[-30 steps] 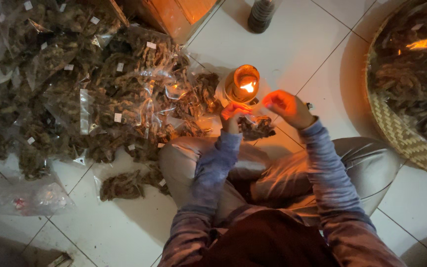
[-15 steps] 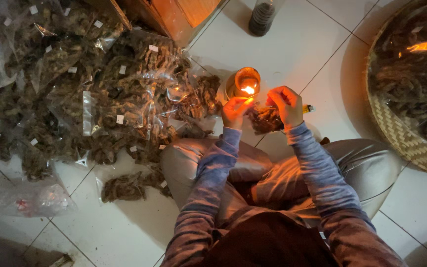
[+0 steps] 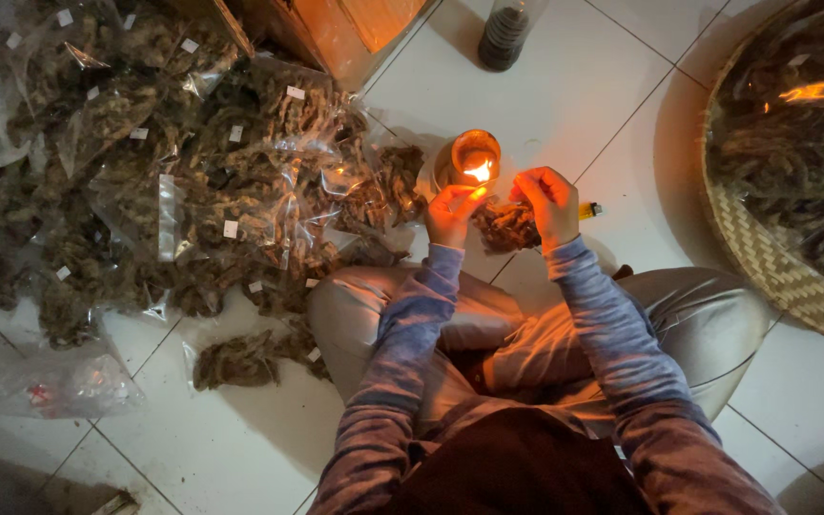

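I sit cross-legged on a white tiled floor. My left hand [image 3: 450, 212] and my right hand [image 3: 547, 198] are both pinched on the top edge of a small clear plastic bag [image 3: 507, 227] filled with dark dried pieces, which hangs between them. They hold the bag's edge right beside the flame of a small lit lamp [image 3: 469, 160] in a round glass holder on the floor. The bag's upper edge is hidden by my fingers.
A large heap of filled clear bags [image 3: 183, 181] with small white labels covers the floor to the left. A woven round tray [image 3: 765, 257] of the dried pieces lies at right. A dark bottle [image 3: 505, 36], a wooden box [image 3: 355, 29] and a lighter [image 3: 589, 210] stand nearby.
Both hands have lifted the small bag off my knee area and carried it up to the flame; the bag's edge now sits next to the lamp.
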`<action>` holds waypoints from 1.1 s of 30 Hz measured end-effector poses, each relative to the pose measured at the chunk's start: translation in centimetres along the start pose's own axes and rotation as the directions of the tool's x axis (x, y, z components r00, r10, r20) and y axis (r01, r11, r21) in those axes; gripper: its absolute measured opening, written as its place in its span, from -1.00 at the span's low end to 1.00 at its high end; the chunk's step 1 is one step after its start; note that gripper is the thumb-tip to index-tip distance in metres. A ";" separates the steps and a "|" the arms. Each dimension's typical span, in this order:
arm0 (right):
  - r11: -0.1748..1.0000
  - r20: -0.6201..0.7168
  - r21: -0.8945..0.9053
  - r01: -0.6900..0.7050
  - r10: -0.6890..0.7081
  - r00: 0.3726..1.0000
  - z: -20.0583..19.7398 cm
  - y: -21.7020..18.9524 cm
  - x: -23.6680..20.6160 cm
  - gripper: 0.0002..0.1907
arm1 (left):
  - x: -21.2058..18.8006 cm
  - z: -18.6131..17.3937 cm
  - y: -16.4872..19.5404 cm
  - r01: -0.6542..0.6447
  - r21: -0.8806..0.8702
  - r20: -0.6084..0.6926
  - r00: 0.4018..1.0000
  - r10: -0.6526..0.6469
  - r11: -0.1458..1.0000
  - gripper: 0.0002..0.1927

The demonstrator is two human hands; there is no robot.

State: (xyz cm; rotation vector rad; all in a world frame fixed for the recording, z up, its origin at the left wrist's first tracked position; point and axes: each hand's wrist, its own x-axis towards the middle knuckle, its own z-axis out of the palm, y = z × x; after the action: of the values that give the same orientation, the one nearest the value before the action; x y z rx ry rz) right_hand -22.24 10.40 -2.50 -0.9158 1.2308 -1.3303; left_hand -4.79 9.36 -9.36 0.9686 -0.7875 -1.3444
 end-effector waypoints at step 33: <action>0.969 -0.264 0.246 0.005 0.062 0.963 1.2 2.6 -1.1 -0.88 | -0.1 0.9 1.2 -0.022 -0.115 0.008 1.000 0.024 0.993 -0.83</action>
State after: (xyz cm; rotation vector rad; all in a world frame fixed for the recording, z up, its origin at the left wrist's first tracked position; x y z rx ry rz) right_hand -20.43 11.48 -4.68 -0.5514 1.2431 -1.5816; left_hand -5.09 9.31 -7.91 0.8603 -0.7180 -1.3603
